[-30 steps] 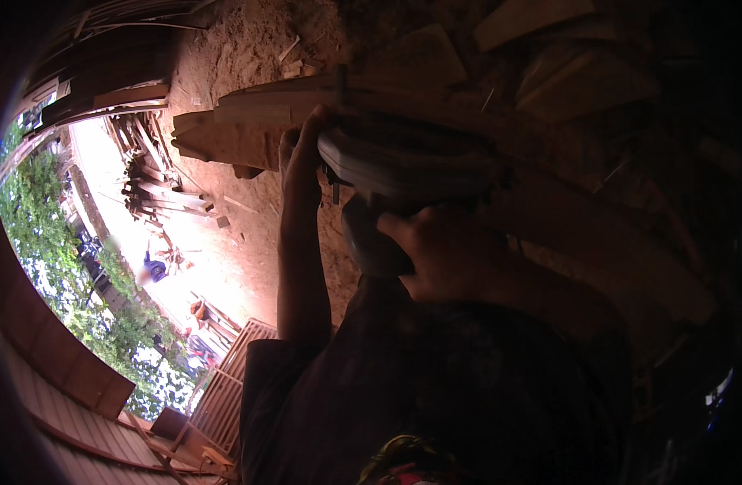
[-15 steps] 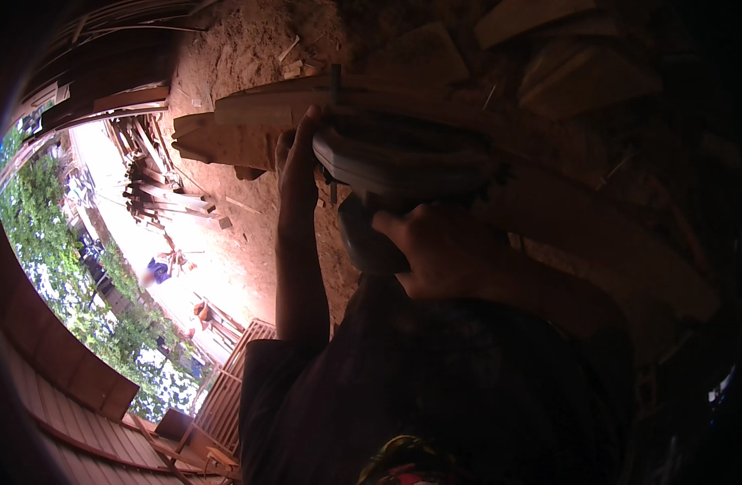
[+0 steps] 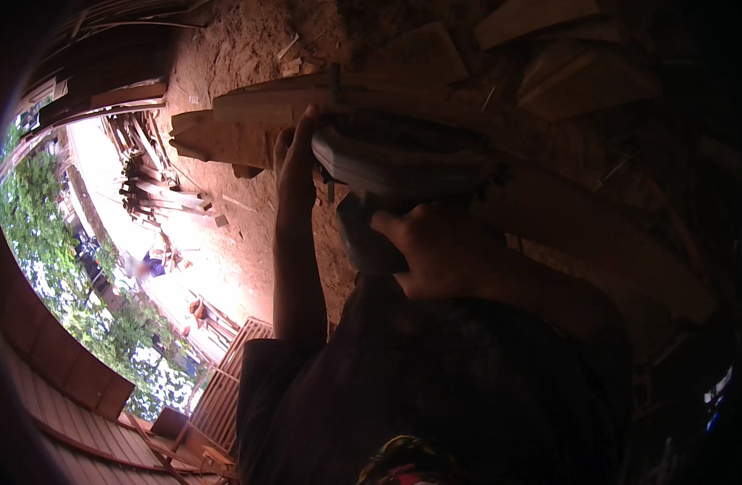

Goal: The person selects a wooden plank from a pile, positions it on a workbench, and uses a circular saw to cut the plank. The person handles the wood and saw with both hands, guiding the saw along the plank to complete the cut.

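A dark handheld power tool with a toothed edge at its right, which looks like a circular saw (image 3: 403, 166), lies over a wooden board (image 3: 225, 137) in deep shadow. My right hand (image 3: 443, 246) is closed around its rear body, thumb pointing left. At the tool's left end my left hand (image 3: 296, 153) is closed, with the thumb up against the housing; its inner grip is partly hidden. A thin dark bar (image 3: 335, 81) stands out beyond the tool's left end. The board's notched left end sticks out past my left hand.
Wood offcuts (image 3: 541, 20) and a wide plank (image 3: 585, 81) lie at the far right on dusty ground. A curved board (image 3: 654, 259) runs right of the tool. Stacked timber (image 3: 148, 174) is at the left in bright light, near a blurred person (image 3: 152, 265). A slatted wooden frame (image 3: 233, 356) stands lower left.
The whole view has shifted very slightly. Both hands keep the same hold on the circular saw, and it has not visibly moved along the board.
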